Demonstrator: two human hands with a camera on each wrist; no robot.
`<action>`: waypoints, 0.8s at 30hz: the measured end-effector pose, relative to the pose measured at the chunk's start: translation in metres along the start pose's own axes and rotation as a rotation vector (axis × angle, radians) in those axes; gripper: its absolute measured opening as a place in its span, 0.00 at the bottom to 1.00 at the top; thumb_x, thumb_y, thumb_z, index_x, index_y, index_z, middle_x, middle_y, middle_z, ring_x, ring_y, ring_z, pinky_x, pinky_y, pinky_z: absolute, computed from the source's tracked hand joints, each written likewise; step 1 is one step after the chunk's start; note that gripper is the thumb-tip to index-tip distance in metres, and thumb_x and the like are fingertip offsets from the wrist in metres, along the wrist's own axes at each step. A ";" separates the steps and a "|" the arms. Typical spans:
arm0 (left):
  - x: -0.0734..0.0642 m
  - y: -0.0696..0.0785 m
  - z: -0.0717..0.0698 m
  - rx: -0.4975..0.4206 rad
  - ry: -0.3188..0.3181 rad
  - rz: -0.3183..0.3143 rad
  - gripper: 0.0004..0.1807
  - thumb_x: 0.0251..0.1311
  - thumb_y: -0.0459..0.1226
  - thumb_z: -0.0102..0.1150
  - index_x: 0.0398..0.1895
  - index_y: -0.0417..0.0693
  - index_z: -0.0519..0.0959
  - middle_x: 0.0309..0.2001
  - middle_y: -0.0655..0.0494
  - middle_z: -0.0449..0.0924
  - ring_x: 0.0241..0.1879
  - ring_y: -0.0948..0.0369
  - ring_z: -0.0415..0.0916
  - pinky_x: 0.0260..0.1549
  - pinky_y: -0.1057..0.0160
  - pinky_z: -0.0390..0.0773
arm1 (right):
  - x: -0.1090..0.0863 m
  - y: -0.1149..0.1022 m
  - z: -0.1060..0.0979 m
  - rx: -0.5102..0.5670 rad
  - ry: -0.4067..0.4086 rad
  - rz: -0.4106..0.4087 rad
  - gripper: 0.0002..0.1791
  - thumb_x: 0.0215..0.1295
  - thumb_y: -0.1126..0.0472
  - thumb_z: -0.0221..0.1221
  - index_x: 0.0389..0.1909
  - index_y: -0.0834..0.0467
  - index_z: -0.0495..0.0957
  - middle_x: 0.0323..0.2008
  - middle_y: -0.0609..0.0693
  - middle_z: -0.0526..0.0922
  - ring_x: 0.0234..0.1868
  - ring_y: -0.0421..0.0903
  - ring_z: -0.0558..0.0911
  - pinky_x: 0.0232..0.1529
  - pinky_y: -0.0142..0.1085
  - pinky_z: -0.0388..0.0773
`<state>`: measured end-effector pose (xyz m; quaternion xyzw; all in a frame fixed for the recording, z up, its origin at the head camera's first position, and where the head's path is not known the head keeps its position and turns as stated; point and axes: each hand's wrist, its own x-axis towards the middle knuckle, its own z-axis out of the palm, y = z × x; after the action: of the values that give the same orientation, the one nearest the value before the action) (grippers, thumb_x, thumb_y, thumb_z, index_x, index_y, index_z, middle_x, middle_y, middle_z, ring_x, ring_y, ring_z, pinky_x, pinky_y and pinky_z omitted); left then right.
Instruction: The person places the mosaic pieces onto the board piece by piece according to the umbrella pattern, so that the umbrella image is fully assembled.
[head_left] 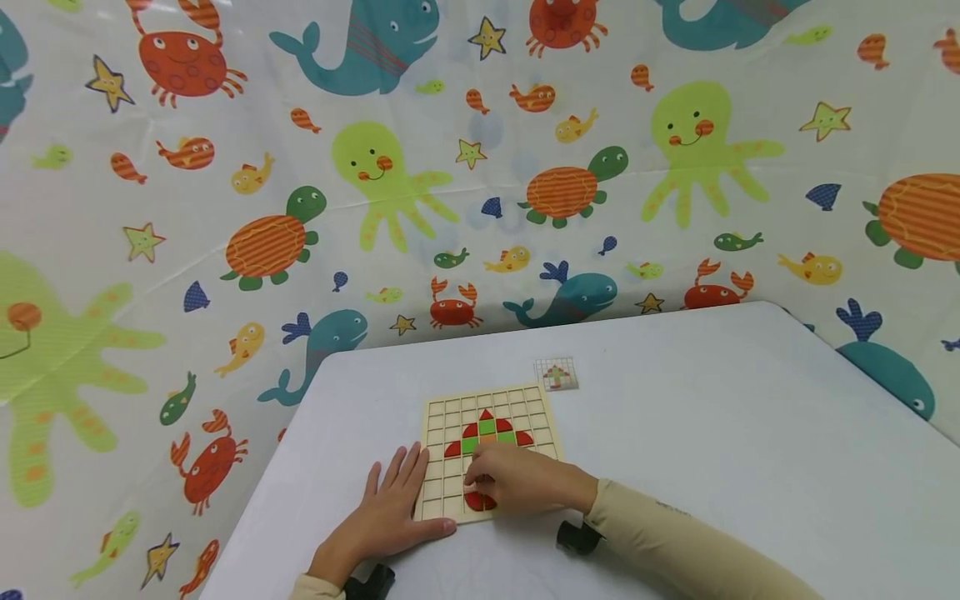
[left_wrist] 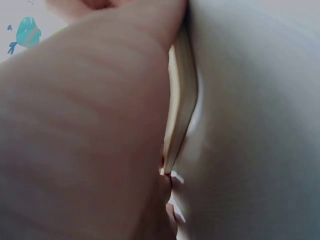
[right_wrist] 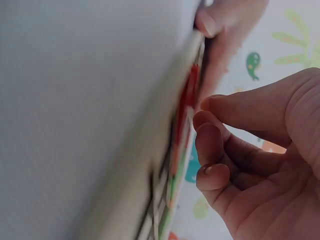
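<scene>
A square wooden grid board (head_left: 442, 408) lies on the table with red, green and orange pieces set in its cells. My left hand (head_left: 390, 508) spreads flat at the board's left edge, fingers straight and thumb along the near corner. The left wrist view shows the board's side (left_wrist: 182, 100) beside that hand. Over the lower part of the board is my right hand (head_left: 517, 479), fingers curled, just above a rounded red piece (head_left: 480, 502). In the right wrist view its thumb and index fingertips (right_wrist: 209, 137) come together close to the board, and no piece shows between them.
A small pattern card (head_left: 557, 374) with a similar coloured figure lies past the board's far right corner. The white table (head_left: 675, 392) extends to the right. Behind it hangs a sea-animal curtain (head_left: 480, 225). Dark wrist cameras (head_left: 577, 537) sit under both wrists.
</scene>
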<state>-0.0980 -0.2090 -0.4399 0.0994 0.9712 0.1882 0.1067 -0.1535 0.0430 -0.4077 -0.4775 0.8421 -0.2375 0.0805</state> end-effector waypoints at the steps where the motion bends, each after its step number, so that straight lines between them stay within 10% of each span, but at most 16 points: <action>1: 0.000 0.000 0.000 -0.001 0.000 -0.001 0.71 0.51 0.75 0.65 0.87 0.40 0.52 0.87 0.42 0.45 0.85 0.39 0.34 0.75 0.29 0.28 | 0.000 0.002 -0.003 0.009 0.014 0.000 0.09 0.74 0.69 0.66 0.50 0.58 0.91 0.41 0.42 0.85 0.41 0.32 0.77 0.45 0.25 0.77; 11: 0.002 0.004 -0.002 0.001 0.022 -0.009 0.68 0.56 0.74 0.64 0.86 0.38 0.54 0.86 0.39 0.47 0.84 0.38 0.37 0.75 0.27 0.33 | -0.003 0.021 -0.034 0.031 0.148 -0.056 0.07 0.71 0.71 0.67 0.46 0.63 0.90 0.41 0.50 0.89 0.41 0.38 0.81 0.49 0.33 0.82; 24: 0.011 0.050 0.006 -0.019 0.170 -0.177 0.64 0.57 0.67 0.69 0.80 0.26 0.58 0.80 0.23 0.51 0.79 0.27 0.44 0.69 0.18 0.38 | -0.010 0.030 -0.067 0.046 0.199 -0.036 0.07 0.75 0.69 0.64 0.47 0.64 0.90 0.41 0.48 0.88 0.41 0.42 0.83 0.48 0.37 0.84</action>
<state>-0.0993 -0.1585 -0.4277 -0.0039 0.9800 0.1949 0.0411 -0.1953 0.0855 -0.3640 -0.4645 0.8315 -0.3047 0.0031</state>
